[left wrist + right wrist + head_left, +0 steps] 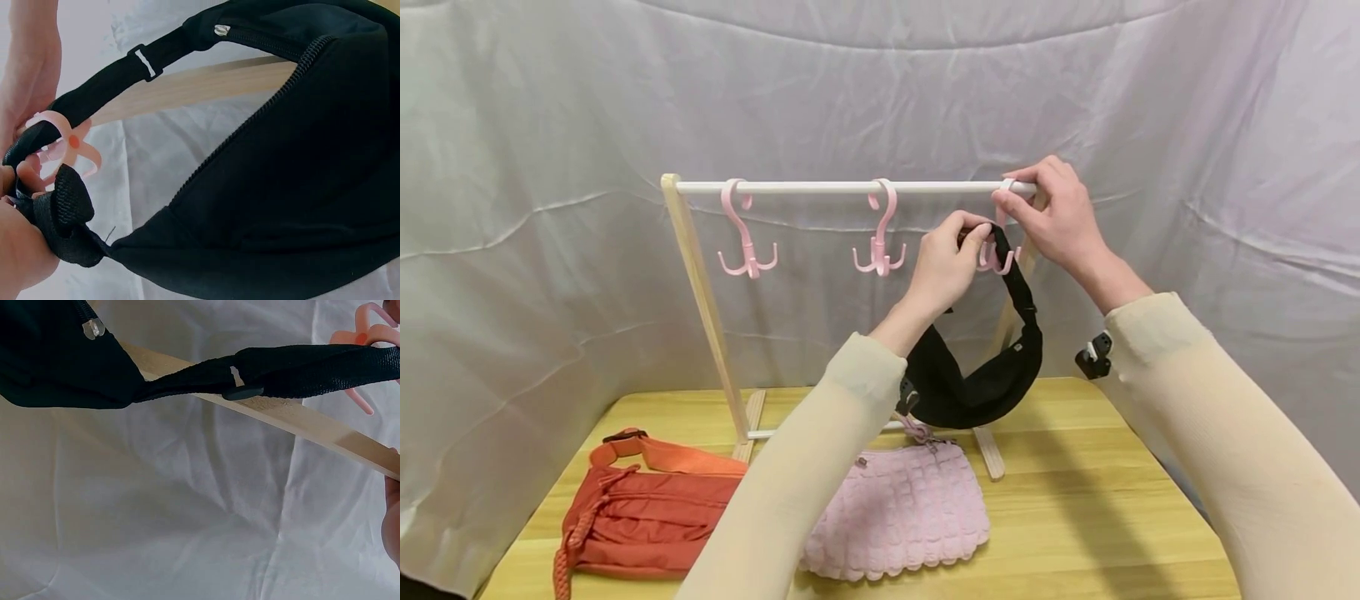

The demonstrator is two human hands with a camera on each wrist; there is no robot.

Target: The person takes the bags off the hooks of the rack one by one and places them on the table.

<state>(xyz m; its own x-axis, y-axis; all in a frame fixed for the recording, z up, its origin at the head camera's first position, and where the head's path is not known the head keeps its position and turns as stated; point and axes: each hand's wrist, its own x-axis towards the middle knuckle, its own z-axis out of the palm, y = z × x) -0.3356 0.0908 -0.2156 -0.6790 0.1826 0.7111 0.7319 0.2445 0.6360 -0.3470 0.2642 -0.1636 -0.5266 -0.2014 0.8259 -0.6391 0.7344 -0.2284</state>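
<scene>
A black waist bag hangs in the air below my hands at the right end of the rack. My left hand pinches its strap beside the right pink hook. In the left wrist view the strap runs through the prongs of that pink hook, and a bunched strap end sits by my fingers. With thumb and fingers, my right hand holds the top of the same hook, where it loops over the white rail. The right wrist view shows only part of this hand at its edge.
Two more pink hooks, a left one and a middle one, hang from the rail. On the wooden table lie an orange-red bag and a pink quilted bag. A wooden post supports the rack's left side.
</scene>
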